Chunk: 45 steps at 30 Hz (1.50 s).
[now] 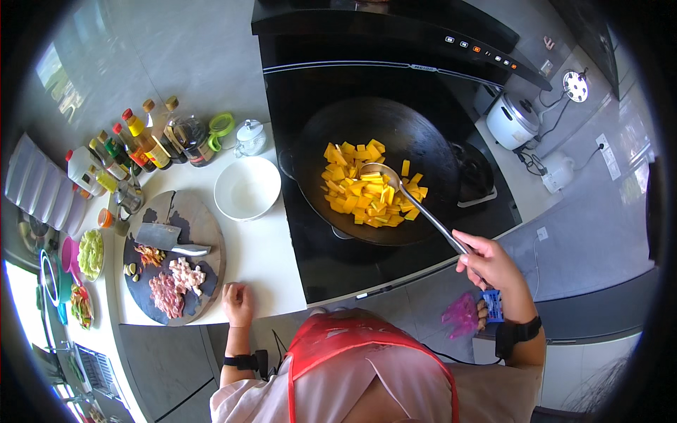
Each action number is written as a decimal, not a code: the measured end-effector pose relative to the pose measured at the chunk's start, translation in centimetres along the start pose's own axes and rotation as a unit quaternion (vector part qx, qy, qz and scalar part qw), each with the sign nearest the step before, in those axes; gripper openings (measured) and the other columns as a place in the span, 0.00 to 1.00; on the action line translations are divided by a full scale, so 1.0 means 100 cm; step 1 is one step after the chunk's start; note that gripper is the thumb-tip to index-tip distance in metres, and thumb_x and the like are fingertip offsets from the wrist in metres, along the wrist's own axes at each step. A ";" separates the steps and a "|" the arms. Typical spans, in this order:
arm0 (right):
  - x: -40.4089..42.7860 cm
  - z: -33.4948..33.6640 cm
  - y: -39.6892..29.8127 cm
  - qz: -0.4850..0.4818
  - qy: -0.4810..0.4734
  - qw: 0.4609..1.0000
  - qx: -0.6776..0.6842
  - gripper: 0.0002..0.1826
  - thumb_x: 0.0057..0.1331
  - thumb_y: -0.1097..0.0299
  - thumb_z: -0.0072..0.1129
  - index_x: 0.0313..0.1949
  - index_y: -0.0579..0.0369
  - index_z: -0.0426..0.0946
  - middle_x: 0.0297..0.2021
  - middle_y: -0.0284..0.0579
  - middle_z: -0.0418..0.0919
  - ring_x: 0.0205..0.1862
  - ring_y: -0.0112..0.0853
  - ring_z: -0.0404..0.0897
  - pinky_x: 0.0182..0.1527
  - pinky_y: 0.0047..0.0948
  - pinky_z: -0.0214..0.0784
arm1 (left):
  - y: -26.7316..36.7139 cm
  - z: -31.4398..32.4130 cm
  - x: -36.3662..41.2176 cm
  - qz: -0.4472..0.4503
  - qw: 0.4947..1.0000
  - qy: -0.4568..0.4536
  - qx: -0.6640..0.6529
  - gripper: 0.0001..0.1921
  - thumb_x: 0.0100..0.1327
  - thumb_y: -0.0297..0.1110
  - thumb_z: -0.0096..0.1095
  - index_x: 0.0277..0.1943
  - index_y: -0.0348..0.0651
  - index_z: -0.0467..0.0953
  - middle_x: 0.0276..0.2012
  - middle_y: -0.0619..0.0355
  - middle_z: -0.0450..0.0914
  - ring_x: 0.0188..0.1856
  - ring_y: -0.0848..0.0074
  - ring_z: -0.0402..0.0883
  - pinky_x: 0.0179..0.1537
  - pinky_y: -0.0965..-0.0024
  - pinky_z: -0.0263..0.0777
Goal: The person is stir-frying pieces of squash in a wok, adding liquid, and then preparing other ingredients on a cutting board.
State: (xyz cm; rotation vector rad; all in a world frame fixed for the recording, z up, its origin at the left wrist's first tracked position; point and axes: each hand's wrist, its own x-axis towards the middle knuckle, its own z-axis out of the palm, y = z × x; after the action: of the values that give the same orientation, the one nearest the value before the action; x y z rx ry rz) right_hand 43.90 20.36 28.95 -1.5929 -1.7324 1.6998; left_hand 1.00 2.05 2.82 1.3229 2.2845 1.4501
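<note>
My right hand (487, 260) grips the handle of a long metal ladle (431, 217). Its bowl sits among flat-cut orange pieces (351, 193), which look like pumpkin, in a large dark wok (370, 119) on the black glass cooktop (328, 275). Some of the pieces lie inside the ladle's bowl. My left hand (238, 302) rests with curled fingers at the front edge of the white counter (267, 275), and nothing shows in it. Just left of it is a round wooden chopping board (206, 222) bearing a cleaver (158, 236), sliced raw meat (167, 296) and paler diced meat (186, 275).
A white bowl (247, 189) stands between board and cooktop. Several sauce bottles (143, 140) line the wall beside a lidded glass jar (250, 138). Chopped green vegetables (91, 255) fill a plate at far left. A rice cooker (513, 120) stands right of the cooktop, under the range hood (381, 31).
</note>
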 end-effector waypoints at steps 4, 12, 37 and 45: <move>-0.029 -0.003 -0.003 -0.044 0.063 0.988 -0.135 0.28 0.59 0.77 0.51 0.60 0.48 0.63 0.25 0.32 0.71 0.19 0.15 0.62 0.20 0.16 0.58 | 0.001 0.000 0.000 -0.008 1.000 0.002 0.007 0.04 0.52 0.26 0.58 0.26 0.38 0.71 0.25 0.55 0.69 0.22 0.70 0.69 0.25 0.71 0.63; -0.050 -0.015 -0.005 -0.064 0.030 0.958 -0.276 0.27 0.56 0.76 0.55 0.57 0.45 0.68 0.18 0.39 0.68 0.21 0.18 0.61 0.26 0.20 0.61 | 0.002 0.000 0.000 -0.010 1.000 0.003 0.016 0.04 0.52 0.27 0.58 0.25 0.38 0.71 0.24 0.55 0.69 0.22 0.71 0.68 0.24 0.71 0.63; 0.126 0.010 -0.018 -0.211 0.164 0.933 -0.240 0.23 0.58 0.78 0.52 0.55 0.58 0.66 0.47 0.57 0.74 0.46 0.36 0.77 0.48 0.24 0.65 | -0.005 0.002 -0.002 0.020 0.999 0.025 0.022 0.03 0.51 0.25 0.58 0.25 0.37 0.71 0.23 0.55 0.68 0.21 0.70 0.68 0.23 0.71 0.61; 0.105 0.003 -0.012 -0.280 0.032 0.897 -0.339 0.24 0.58 0.77 0.53 0.56 0.52 0.67 0.45 0.58 0.74 0.41 0.43 0.78 0.44 0.28 0.67 | 0.000 0.001 -0.002 0.011 1.000 0.021 0.011 0.03 0.51 0.25 0.58 0.26 0.37 0.72 0.24 0.55 0.69 0.22 0.71 0.69 0.24 0.71 0.62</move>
State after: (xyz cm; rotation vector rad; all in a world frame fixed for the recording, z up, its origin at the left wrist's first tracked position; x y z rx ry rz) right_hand 39.07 28.77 24.64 -1.1269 -2.5885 0.7954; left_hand 1.23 1.97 2.70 1.3414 2.3268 1.4775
